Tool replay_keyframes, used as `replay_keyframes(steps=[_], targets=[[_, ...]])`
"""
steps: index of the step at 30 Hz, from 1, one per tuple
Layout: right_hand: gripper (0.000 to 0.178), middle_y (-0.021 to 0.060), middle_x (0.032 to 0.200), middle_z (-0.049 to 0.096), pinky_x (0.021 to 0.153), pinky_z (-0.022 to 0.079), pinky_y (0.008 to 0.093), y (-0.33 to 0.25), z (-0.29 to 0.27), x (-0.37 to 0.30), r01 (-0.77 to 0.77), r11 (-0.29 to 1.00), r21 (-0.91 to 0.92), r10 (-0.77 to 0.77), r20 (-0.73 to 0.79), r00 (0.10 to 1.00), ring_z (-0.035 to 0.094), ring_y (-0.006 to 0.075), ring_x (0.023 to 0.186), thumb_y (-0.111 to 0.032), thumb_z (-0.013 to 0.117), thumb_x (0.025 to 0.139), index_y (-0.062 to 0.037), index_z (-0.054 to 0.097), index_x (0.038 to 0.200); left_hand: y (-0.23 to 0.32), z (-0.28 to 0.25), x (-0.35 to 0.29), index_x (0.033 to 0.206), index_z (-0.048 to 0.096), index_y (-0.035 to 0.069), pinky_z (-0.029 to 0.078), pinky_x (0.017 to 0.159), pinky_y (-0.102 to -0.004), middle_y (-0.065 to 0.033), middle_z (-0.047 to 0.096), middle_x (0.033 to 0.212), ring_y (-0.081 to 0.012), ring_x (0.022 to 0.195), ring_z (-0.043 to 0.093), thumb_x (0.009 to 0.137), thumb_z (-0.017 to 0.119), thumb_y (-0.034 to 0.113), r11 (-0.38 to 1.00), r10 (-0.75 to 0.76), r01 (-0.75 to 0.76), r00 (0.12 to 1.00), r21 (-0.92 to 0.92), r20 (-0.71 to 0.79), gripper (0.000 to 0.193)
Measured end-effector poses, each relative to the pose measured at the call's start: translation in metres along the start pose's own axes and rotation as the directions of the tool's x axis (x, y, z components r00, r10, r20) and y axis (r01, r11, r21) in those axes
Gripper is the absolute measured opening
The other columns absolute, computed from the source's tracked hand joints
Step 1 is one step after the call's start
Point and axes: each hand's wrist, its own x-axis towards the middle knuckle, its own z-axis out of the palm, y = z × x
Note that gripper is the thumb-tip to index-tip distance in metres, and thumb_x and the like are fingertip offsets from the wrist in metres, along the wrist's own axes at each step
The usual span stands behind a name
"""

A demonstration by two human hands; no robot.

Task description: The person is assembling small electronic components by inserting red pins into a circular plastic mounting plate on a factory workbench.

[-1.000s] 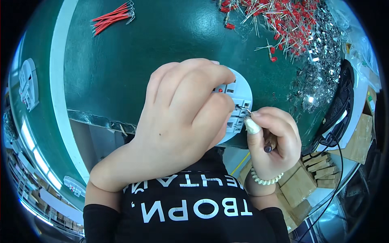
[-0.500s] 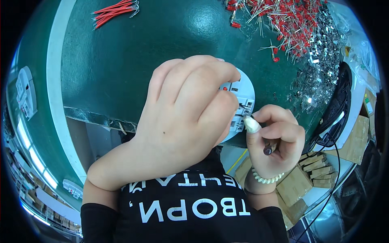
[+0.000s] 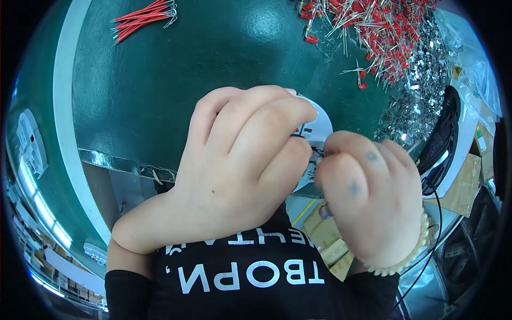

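Observation:
My left hand (image 3: pixel 240 154) is closed over a round white plastic housing (image 3: pixel 319 124), gripping it at the table's near edge and covering most of it. Part of its rim, a small red spot and some moulded slots show past the fingers. My right hand (image 3: pixel 373 186) is back upward, its curled fingertips at the housing's right side. Most of what it holds is hidden; a small shiny rounded end (image 3: pixel 325 212) pokes out below the fingers, seemingly that of the brown-ended stick-like tool seen earlier.
A bundle of red wires (image 3: pixel 144 20) lies at the far left of the green table (image 3: pixel 160 80). Red parts with thin metal leads (image 3: pixel 378 32) are heaped far right, beside small shiny metal pieces (image 3: pixel 426 69). A black mesh bag (image 3: pixel 442 128) and cardboard boxes (image 3: pixel 458 186) are farther right.
My right hand has rolled from palm side to back upward and moved in against the housing, hiding its white-wrapped thumb and most of the tool. My left hand keeps its grip.

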Motion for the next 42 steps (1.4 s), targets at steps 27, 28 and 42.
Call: replay_keyframes(steps=[27,28,42], targets=[[0.012,-0.0004,0.075,0.057,0.056,0.036,0.0307,0.012,0.032,-0.046,0.203,0.825,0.527,0.012,-0.376,0.926,0.046,0.0137,0.056,-0.025,0.057,0.090,-0.0161,0.061,0.083,0.001,-0.004,0.003,0.084,0.062,0.009,0.045,0.089,-0.0393,-0.0076,0.062,0.114,-0.0290,0.108,0.059,0.069,0.075,0.001,0.999,0.043,-0.043,0.999,-0.019,-0.021,0.021],[0.021,-0.0015,0.071,0.054,0.055,0.033,0.0302,0.009,0.033,-0.043,0.308,0.685,0.661,0.040,-0.456,0.889,0.042,0.0127,0.053,-0.032,0.053,0.093,-0.0165,0.056,0.079,0.002,-0.005,0.003,0.084,0.062,0.009,0.045,0.089,-0.0393,-0.0076,0.062,0.114,-0.0290,0.108,0.059,0.069,0.075,0.001,0.999,0.042,-0.043,0.999,-0.014,-0.024,0.021],[0.037,0.0092,0.068,0.060,0.065,0.053,0.0446,0.010,0.034,-0.035,0.396,0.351,0.849,0.097,-0.453,0.886,0.057,0.0277,0.059,-0.038,0.055,0.097,-0.0061,0.059,0.079,0.018,-0.023,-0.001,0.098,0.064,0.010,0.040,0.099,-0.0463,-0.0116,0.056,0.132,-0.0339,0.124,0.051,0.066,0.081,0.021,0.996,-0.049,0.032,0.979,0.088,0.197,0.037]])
